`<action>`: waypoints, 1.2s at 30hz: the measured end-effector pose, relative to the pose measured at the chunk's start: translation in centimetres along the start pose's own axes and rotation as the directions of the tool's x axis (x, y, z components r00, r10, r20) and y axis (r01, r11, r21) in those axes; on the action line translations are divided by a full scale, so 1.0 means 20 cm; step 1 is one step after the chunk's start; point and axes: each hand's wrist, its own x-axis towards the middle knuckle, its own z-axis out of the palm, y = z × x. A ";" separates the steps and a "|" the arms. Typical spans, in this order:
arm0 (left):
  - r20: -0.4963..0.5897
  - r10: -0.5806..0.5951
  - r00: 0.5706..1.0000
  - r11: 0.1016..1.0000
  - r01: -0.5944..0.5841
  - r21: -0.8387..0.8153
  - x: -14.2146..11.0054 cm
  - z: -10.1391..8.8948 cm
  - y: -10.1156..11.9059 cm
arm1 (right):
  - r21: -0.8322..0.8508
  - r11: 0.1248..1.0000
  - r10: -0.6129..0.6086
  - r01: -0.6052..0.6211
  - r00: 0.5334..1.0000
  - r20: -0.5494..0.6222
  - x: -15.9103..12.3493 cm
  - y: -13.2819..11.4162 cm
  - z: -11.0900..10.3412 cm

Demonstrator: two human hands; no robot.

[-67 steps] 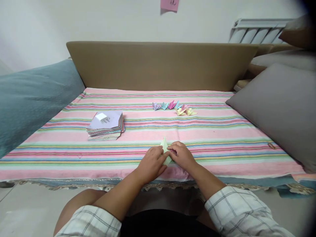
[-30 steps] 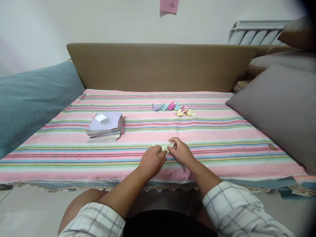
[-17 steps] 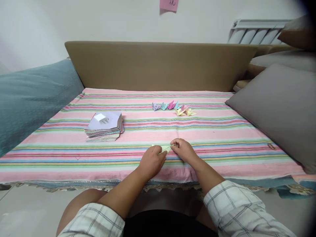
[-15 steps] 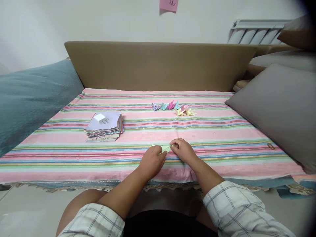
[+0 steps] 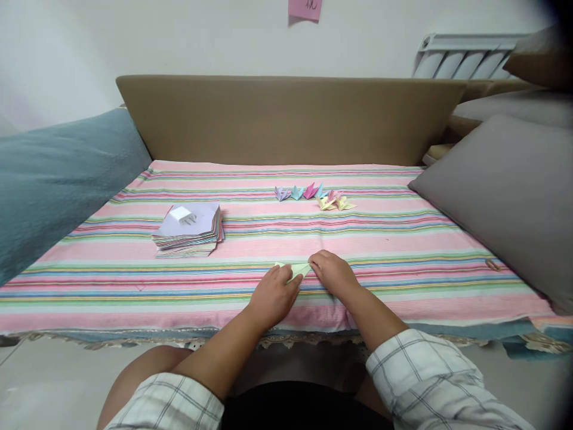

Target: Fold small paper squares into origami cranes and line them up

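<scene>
A striped cloth [image 5: 250, 239] covers the seat, with a brown backrest [image 5: 290, 119] along its far side. The pale green folded paper [image 5: 301, 270] lies on that cloth, to the right of the paper stack [image 5: 190, 230] and nearer the person than it. Its long axis runs sideways, roughly along the stripes, so one narrow end points back toward the stack's side and the other points away from it. Both hands touch it, so neither is the nearer.

The left hand [image 5: 274, 295], on the side toward the stack, holds the paper down with bent fingers; thumb and forefinger stand a little apart, with green showing between them. The right hand [image 5: 332, 273], on the side away from the stack, has its fingertips drawn together on the far narrow end, covering it.

Farther out, the folded paper figures [image 5: 310, 191] sit right of the stack and somewhat beyond it. A white plug [image 5: 181, 214] rests on top of the stack. A blue-green cushion [image 5: 67, 185] stands to its left, a grey cushion [image 5: 496, 197] well to its right.
</scene>
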 end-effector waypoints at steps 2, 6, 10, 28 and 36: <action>-0.002 0.011 1.000 1.000 -0.011 0.008 0.00 0.00 0.00 | 0.000 1.000 0.025 -0.025 1.000 -0.002 0.00 0.00 0.00; 0.001 0.040 0.999 0.999 -0.040 0.021 0.00 -0.01 0.00 | 0.058 0.995 0.081 -0.080 0.997 -0.016 0.00 0.01 0.00; 0.015 0.053 0.999 0.998 -0.053 0.043 -0.01 -0.01 0.00 | 0.134 0.985 0.111 -0.106 0.993 -0.027 0.01 0.02 0.00; -0.015 0.050 0.999 0.999 -0.050 0.017 -0.02 0.00 0.00 | 0.122 0.993 0.020 -0.008 0.995 -0.099 -0.04 0.03 0.05; 0.001 0.074 0.997 0.997 -0.074 0.038 -0.03 0.03 -0.01 | 0.166 0.986 0.051 -0.032 0.992 -0.112 -0.02 0.04 0.05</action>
